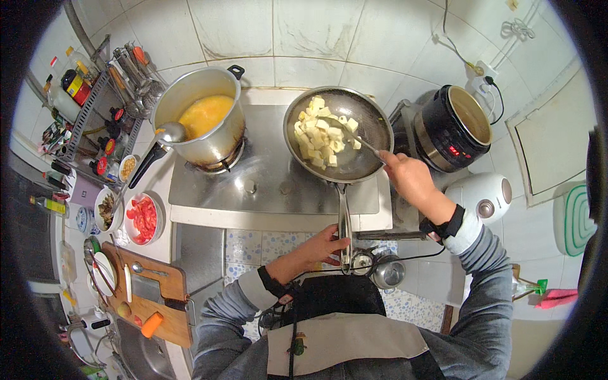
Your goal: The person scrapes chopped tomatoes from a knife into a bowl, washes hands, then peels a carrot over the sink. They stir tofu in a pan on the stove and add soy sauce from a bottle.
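Note:
A frying pan [373,132] rests on the right side of the stove, with pale tofu-like cubes [318,136] gathered on its left half. My right hand [408,180] is closed around the handle end of a metal spatula [359,140], whose blade reaches in among the cubes. Below the pan, my left hand [320,247] is closed on the pan's long metal handle [344,218] close to its end. Part of the left fingers' grip is hidden by the handle.
A tall pot [166,107] of orange-yellow liquid stands on the left burner, with a ladle [170,133] at its rim. Left are a bowl of chopped red pieces [144,218] and a cutting board [174,278]. A black cooker [451,130] stands right of the stove [266,183].

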Demonstrator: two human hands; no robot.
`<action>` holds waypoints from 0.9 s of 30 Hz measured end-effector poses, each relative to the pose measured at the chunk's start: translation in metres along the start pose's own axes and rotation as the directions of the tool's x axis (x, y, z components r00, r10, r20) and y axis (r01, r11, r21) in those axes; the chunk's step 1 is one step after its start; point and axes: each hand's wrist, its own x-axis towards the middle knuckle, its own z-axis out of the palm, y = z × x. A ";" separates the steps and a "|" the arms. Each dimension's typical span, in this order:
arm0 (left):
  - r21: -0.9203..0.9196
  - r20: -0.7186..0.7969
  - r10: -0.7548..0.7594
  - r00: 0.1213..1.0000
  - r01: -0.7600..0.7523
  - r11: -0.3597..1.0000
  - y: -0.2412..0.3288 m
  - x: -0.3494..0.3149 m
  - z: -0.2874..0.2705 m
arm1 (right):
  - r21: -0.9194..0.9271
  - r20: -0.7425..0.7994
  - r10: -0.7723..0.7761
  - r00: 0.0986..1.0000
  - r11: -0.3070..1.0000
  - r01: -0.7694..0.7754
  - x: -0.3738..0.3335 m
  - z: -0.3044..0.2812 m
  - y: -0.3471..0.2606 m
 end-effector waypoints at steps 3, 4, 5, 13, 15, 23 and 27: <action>0.016 -0.004 -0.001 1.000 0.001 1.000 0.002 0.000 0.002 | -0.134 0.005 -0.070 0.998 0.989 0.070 -0.012 -0.013 -0.015; 0.029 -0.011 -0.007 1.000 0.007 1.000 0.003 0.000 0.002 | -0.161 0.013 -0.079 0.997 0.984 0.080 -0.017 -0.019 -0.019; 0.021 -0.013 -0.009 1.000 0.009 1.000 0.003 0.000 0.003 | -0.199 0.031 -0.080 0.996 0.976 0.085 -0.022 -0.025 -0.022; 0.035 -0.009 0.008 1.000 -0.007 0.999 0.004 -0.002 0.002 | -0.142 0.039 -0.008 0.999 0.990 0.014 -0.056 -0.094 -0.034; 0.020 0.001 0.002 1.000 -0.002 1.000 0.004 -0.001 0.001 | -0.122 0.092 0.029 0.995 0.992 -0.017 -0.065 -0.100 -0.034; 0.051 -0.043 -0.006 0.999 0.008 0.999 0.004 -0.006 0.000 | -0.008 0.149 0.148 0.978 0.989 -0.148 -0.083 -0.067 -0.046; 0.050 -0.043 -0.005 0.999 0.007 0.999 0.004 -0.011 -0.002 | 0.048 0.160 0.215 0.963 0.973 -0.226 -0.087 -0.075 -0.046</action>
